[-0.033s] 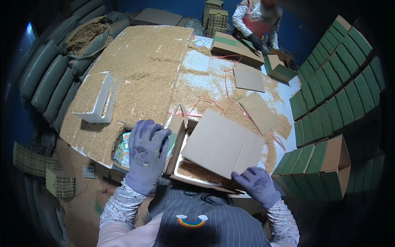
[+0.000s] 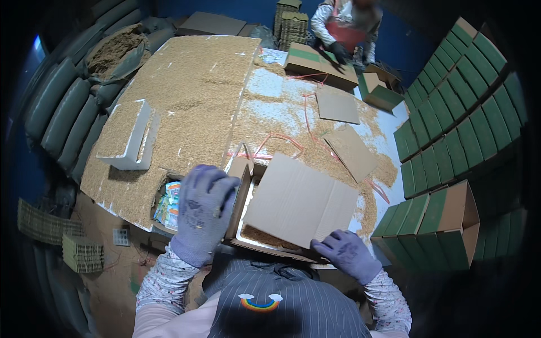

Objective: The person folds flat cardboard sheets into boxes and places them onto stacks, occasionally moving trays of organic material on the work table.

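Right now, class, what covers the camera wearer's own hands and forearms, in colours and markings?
The left hand and right hand wear snug grey-purple gloves with dark marks on their backs. Gathered white fabric sleeves with a small speckled pattern meet them; pale pink cloth shows higher up.

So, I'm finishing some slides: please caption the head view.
Gloved right hand at the corner of a cardboard sheet askew over an open box, left hand nearby.
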### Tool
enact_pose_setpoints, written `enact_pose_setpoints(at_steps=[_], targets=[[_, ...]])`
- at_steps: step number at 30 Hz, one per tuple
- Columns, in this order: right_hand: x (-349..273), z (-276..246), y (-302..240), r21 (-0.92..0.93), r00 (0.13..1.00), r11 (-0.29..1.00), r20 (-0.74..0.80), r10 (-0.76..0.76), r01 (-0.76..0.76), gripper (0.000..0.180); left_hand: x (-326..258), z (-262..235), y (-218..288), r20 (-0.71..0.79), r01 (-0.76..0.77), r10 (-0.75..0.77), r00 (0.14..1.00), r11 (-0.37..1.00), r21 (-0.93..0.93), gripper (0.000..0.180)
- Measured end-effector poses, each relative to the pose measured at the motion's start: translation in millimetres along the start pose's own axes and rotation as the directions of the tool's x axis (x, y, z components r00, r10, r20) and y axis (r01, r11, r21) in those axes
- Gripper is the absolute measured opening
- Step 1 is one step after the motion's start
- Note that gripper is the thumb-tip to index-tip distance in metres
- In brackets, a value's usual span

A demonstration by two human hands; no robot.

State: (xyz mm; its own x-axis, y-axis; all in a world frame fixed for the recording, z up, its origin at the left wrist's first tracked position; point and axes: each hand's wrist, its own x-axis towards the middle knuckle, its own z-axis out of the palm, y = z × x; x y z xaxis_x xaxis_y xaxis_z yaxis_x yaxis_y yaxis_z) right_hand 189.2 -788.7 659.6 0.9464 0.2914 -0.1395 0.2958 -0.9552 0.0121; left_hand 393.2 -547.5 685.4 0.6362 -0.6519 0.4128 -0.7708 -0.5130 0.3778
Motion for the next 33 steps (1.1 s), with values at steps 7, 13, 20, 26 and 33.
enact_pose_setpoints(at_steps=[7, 13, 20, 26, 33], targets=[[26.2, 38.6, 1.8, 0.145, 0.956, 0.974, 0.213, -0.204, 0.176, 0.021, -3.5, 99.9, 29.5, 0.817, -0.342, 0.117, 0.565, 0.934, 0.103, 0.032], [-36.6, 50.0, 43.8, 0.916, 0.6, 0.268, -0.037, 0.799, -0.3, 0.042, -2.5, 40.1, -49.4, 0.285, 0.313, -0.17, 0.943, 0.744, -0.591, 0.049], [15.5, 140.3, 26.2, 0.912, 0.755, -0.157, 0.402, 0.519, -0.378, 0.071, -31.0, 108.4, -49.2, 0.849, 0.792, -0.243, 0.47, 0.541, -0.284, 0.081], [17.0, 138.7, -2.2, 0.979, 0.679, -0.147, 0.206, 0.705, -0.144, 0.1, -53.8, 132.0, -60.3, 0.641, 0.611, -0.251, 0.725, 0.665, -0.43, 0.062], [-94.7, 182.3, -74.6, 0.683, 0.213, -0.471, 0.431, 0.877, 0.559, 0.057, 13.7, 151.6, 37.1, 0.695, 0.405, 0.185, 0.695, 0.698, -0.59, 0.067]])
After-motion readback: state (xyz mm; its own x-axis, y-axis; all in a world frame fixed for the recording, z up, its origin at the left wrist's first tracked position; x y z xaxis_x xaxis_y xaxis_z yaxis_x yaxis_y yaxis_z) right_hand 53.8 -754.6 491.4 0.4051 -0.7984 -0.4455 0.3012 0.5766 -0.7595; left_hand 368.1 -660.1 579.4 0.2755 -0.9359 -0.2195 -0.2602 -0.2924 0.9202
